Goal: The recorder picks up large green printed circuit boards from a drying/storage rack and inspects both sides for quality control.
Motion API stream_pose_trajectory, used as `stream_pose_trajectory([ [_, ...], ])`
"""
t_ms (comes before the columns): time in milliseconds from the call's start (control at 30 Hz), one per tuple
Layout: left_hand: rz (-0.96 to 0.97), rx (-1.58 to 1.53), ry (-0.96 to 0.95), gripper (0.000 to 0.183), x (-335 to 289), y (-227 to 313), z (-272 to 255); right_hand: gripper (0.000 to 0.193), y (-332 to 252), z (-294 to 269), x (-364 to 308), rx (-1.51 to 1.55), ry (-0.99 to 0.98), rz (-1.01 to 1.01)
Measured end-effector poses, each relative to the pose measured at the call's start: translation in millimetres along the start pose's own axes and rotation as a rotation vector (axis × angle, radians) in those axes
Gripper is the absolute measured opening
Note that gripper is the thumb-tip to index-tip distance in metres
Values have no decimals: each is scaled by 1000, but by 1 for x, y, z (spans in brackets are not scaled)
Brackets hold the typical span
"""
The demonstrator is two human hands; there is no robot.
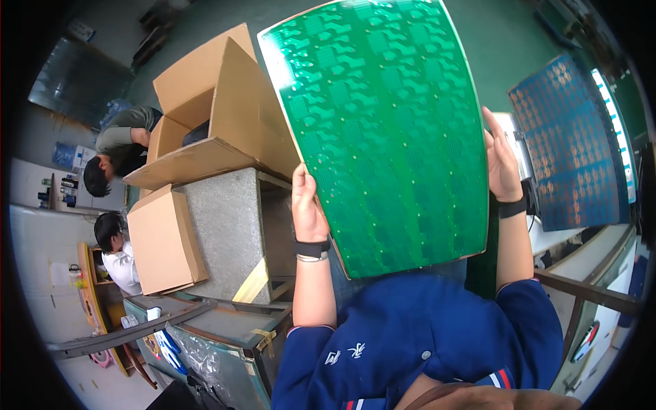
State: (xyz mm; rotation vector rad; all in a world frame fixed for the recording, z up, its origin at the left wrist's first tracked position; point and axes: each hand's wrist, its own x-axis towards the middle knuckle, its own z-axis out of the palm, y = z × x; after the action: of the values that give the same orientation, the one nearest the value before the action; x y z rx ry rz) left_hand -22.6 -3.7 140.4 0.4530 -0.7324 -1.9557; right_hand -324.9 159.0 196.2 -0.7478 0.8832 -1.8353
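Observation:
A large green circuit board panel (389, 137) is held up in front of me, its face covered with repeated trace patterns. My left hand (309, 205) grips its left edge low down, the thumb lying at the border. At the right edge my right hand (502, 160) holds the panel, with the fingers reaching up along the side; part of that grip is hidden. Both wrists wear dark bands. Whatever lies directly behind the panel is out of sight.
An open cardboard box (249, 109) and a smaller closed carton (160, 239) stand left on a grey surface (225, 212). A blue-and-copper patterned panel (570, 150) stands on the right. Two people are at the far left, one bending (130, 137), one in white (123, 263).

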Motion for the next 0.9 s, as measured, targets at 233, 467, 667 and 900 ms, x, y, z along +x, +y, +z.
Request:
stream_pose_trajectory([
  [233, -59, -95, 43, 23, 16, -6, -9, 59, 22, -27, -32, -231, 25, 391],
  [467, -31, 25, 143, 37, 30, -28, -42, 50, 30, -17, -19, -264, 100, 297],
  [667, 260, 1557, 293, 26, 11, -81, -147, 37, 50, 7, 26, -728, 204, 17],
  [900, 58, 1926, 370, 12, 17, -104, -139, 37, 141, -4, 98, -968, 364, -290],
])
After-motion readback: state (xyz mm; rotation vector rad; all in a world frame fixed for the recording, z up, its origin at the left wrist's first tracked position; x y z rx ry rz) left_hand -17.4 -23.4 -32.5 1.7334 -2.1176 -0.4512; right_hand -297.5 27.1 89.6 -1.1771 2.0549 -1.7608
